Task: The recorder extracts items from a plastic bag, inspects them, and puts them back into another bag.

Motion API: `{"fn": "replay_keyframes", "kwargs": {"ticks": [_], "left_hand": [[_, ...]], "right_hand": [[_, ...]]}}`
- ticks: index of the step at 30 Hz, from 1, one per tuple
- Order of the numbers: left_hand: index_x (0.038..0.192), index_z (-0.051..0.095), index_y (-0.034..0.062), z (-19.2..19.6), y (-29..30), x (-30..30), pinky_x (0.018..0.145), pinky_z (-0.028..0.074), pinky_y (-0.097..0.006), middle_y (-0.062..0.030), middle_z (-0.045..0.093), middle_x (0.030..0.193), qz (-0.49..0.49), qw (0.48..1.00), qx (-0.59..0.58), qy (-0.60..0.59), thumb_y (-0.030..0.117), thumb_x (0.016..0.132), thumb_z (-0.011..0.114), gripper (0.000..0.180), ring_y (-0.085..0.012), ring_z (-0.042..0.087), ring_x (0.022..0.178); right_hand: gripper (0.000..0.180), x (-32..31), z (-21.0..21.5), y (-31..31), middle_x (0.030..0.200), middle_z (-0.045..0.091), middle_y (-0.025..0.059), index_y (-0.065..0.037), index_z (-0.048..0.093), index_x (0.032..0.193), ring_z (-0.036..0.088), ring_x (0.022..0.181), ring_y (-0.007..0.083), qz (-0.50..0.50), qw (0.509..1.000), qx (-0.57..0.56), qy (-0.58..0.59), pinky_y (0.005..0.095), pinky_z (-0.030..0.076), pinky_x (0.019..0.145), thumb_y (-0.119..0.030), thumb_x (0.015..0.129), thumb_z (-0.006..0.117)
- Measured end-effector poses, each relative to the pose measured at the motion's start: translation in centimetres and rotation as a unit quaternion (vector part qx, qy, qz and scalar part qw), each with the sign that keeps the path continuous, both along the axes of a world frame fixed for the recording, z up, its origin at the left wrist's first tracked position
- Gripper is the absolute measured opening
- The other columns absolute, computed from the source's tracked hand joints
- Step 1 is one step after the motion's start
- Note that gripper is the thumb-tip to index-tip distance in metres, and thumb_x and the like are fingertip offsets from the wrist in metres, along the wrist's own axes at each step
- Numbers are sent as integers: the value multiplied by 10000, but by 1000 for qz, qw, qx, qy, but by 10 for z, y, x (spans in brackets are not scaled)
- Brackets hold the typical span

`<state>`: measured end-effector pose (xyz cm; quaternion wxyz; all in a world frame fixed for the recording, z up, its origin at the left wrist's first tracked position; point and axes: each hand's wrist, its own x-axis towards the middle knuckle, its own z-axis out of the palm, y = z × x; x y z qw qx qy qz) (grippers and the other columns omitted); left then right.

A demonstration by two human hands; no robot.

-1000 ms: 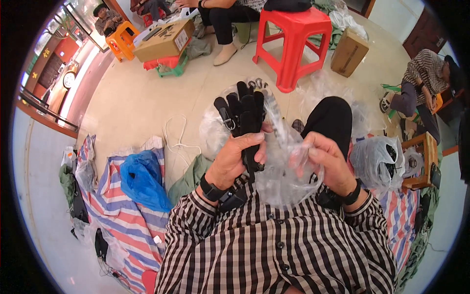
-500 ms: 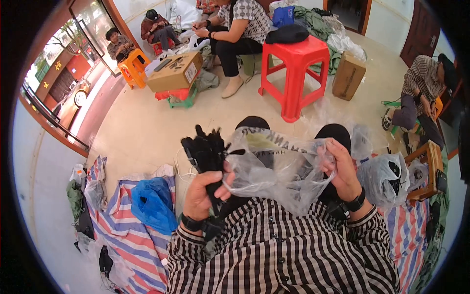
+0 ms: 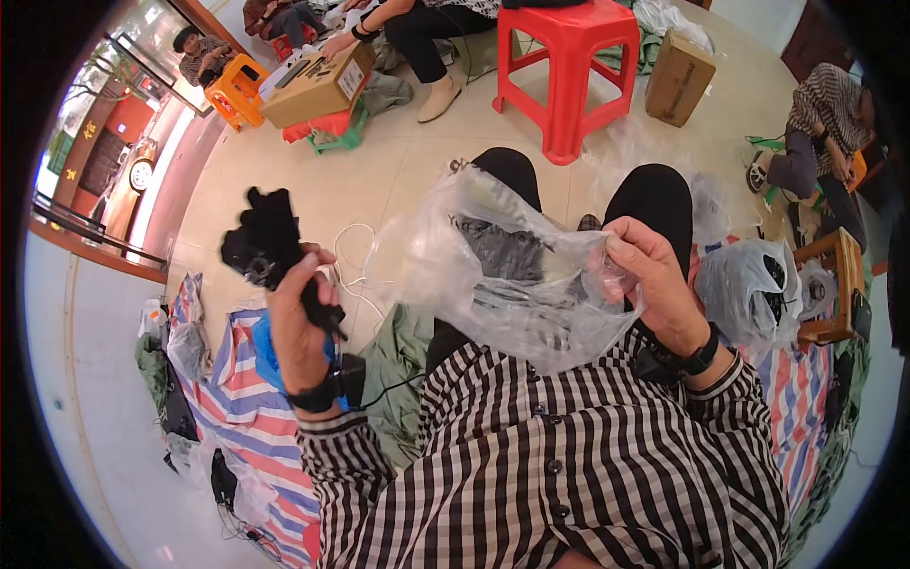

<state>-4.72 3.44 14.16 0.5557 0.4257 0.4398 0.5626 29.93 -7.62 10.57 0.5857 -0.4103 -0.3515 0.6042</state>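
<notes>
My left hand (image 3: 301, 327) is closed around a bundle of black gloves (image 3: 267, 242), raised to the left of my lap. In my right hand (image 3: 654, 280) the edge of a clear plastic bag (image 3: 531, 318) is pinched between thumb and fingers. The bag hangs loosely over my knees, with dark printing on it. Its left end is free of my left hand, and its mouth looks partly spread. Whether anything lies inside it I cannot tell, since my dark trousers show through.
A red stool (image 3: 569, 66) stands ahead, beside a cardboard box (image 3: 680, 78). Another cardboard box (image 3: 322, 81) sits further left near a seated person. To my right are a filled plastic bag (image 3: 749, 294) and a wooden stool (image 3: 834, 275). Striped sheeting (image 3: 251, 417) lies at left.
My left hand has let go of the plastic bag and moved left with the gloves. My right hand keeps hold of the bag. The view has tilted downward.
</notes>
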Motion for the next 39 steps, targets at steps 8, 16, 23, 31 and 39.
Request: {"fn": "replay_keyframes", "kwargs": {"ticks": [8, 16, 23, 31, 39], "left_hand": [[1082, 499, -26, 114, -60, 102, 502, 423, -244, -115, 576, 769, -296, 889, 119, -329, 148, 858, 525, 285, -103, 481, 513], [866, 549, 35, -7, -37, 202, 578, 451, -267, -17, 526, 667, -241, 952, -22, -186, 120, 836, 610, 110, -127, 526, 573], [907, 570, -9, -62, -34, 166, 547, 428, -244, -27, 566, 715, -216, 976, -23, 16, 48, 811, 621, 122, -102, 514, 577], [953, 483, -2, -60, -36, 125, 623, 471, -452, -178, 610, 787, -276, 743, 372, 484, 42, 610, 677, 396, -393, 592, 750], [955, 492, 28, -68, -25, 111, 595, 462, -435, -164, 589, 776, -226, 668, 333, 626, 44, 645, 619, 336, -351, 598, 703]], "right_hand": [[136, -14, 6, -11, 818, 605, 45, -40, 529, 933, 549, 640, 84, 5, 999, 13, -38, 238, 469, 574, -175, 922, 521], [130, -5, 3, -6, 911, 624, 48, -39, 532, 977, 623, 776, 130, -65, 997, 29, 16, 311, 538, 699, -153, 941, 480], [151, -4, -7, 0, 925, 630, 44, -51, 547, 984, 611, 734, 123, -58, 996, -26, 64, 287, 528, 647, -178, 947, 474], [123, -2, 10, -7, 890, 611, 21, -48, 536, 928, 410, 523, 39, -59, 996, 6, 68, 189, 358, 471, -156, 941, 480], [86, -10, 14, -9, 840, 626, 31, -66, 518, 928, 355, 485, 13, -39, 999, 26, 2, 161, 299, 436, -147, 932, 491]]}}
